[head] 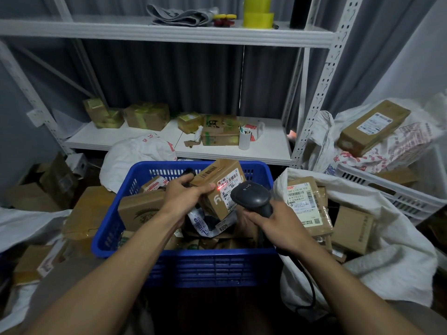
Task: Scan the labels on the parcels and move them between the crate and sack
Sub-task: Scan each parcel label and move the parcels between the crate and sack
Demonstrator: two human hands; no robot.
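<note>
white lower shelf (268,147), taped parcels (146,116), white cup (244,140), cardboard scraps (189,143)

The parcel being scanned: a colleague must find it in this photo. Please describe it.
Find the blue crate in the middle. Above it the left hand holds a brown cardboard parcel up to the black scanner in the right hand. Only its white label carries a red scan dot.

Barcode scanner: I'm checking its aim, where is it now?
The barcode scanner is centre-right in the head view, gripped by the right hand over the blue crate, just right of the parcel the left hand holds.
</note>
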